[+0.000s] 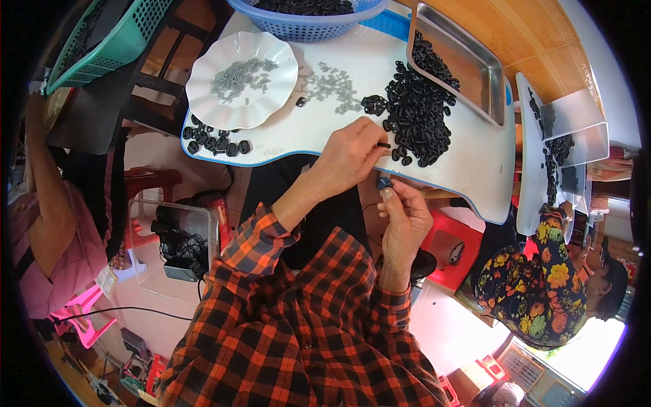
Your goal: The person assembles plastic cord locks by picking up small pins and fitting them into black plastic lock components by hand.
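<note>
Near the centre of the frame, we see the left hand with its fingertips drawn together, pinching a small black part over the front edge of the worktop. Just below and to the right, the right hand grips a bluish-black piece between thumb and fingers.

Above the hands, right of centre, we find a dense pile of black plastic parts, reaching up into a tilted metal tray at the upper right. Left of that pile we see grey pieces scattered on the white surface, then a scalloped white plate bearing a heap of similar grey pieces. More black parts lie below the plate. At the top edge, a blue basket holds dark pieces; a green basket sits at the upper left. At the right we notice a person in a floral top.
</note>
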A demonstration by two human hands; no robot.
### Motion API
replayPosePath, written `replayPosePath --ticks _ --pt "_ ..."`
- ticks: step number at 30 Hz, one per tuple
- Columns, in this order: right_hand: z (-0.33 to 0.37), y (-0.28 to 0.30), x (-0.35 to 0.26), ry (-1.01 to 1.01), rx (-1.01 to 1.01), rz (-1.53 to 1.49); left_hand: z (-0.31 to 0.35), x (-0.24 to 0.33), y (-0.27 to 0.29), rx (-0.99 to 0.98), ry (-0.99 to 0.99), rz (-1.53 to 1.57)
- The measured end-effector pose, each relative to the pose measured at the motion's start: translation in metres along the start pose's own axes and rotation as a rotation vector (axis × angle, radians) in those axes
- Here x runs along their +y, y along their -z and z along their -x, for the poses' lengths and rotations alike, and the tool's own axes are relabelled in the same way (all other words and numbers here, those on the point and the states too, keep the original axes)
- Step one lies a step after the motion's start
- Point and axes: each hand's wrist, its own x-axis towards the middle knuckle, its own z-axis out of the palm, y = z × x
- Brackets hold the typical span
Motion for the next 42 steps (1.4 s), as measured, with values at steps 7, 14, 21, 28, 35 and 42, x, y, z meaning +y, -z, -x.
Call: replayPosePath --ticks 7,14,21,28,35,42 --pt "0.002 -0.008 -0.008 0.017 -0.023 -0.188 0.036 0.016 0.021 0.000 0.622 1.145" --pt "0.005 -0.022 -0.014 0.039 -0.052 -0.225 0.050 0.021 0.029 -0.086 0.672 1.189" --pt "0.005 -0.026 -0.011 0.061 -0.045 -0.180 0.058 0.021 0.029 -0.101 0.622 1.170" --pt "0.005 -0.027 -0.012 0.051 -0.059 -0.157 0.060 0.020 0.030 -0.125 0.616 1.221" --pt "0.004 -0.025 -0.010 0.052 -0.081 -0.141 0.064 0.018 0.026 -0.037 0.567 1.108" --pt "0.003 -0.023 -0.006 0.065 -0.094 -0.140 0.063 0.018 0.027 -0.044 0.567 1.173"
